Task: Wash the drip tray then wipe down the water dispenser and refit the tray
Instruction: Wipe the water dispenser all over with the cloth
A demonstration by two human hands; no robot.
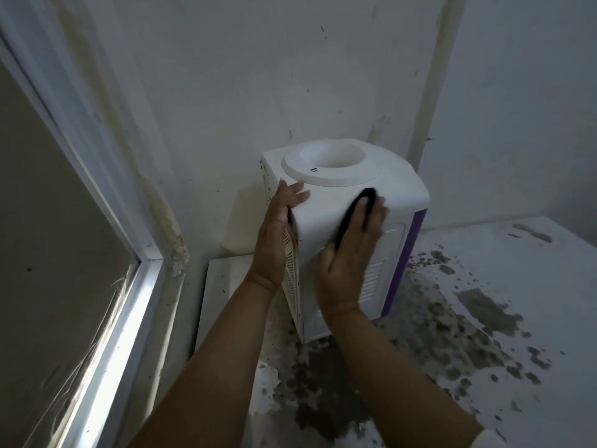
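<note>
A: Start with what's nearest. What's underfoot?

B: A worn surface with the paint flaked off in dark patches, running from the near edge up to the wall. The water dispenser stands on it toward the far side, turned so a corner points at the person, with a purple front strip on its right.

A: Why both hands on it?

B: I'd say one steadies while the other wipes. The left hand clasps the near-left corner at the top: thumb down the vented side panel, fingers laid nearly straight over the top edge. That braces the box so it won't slide or twist under rubbing.

A: And the other?

B: The right hand presses a dark cloth flat against the near-right face, just under the rounded top edge. Its fingers are stretched out and close together over the cloth, not curled round it; the cloth shows as a dark band past the fingertips and along the thumb side.

A: So the wiping is under way?

B: It looks so to me, on the upper side panel.

A: Further back?

B: The round bottle well on top stands open, with no bottle in it. Behind is a stained wall, and a window frame runs along the left.

A: The drip tray?

B: Not in view. The front is turned away, so I cannot tell whether it has been refitted.
</note>
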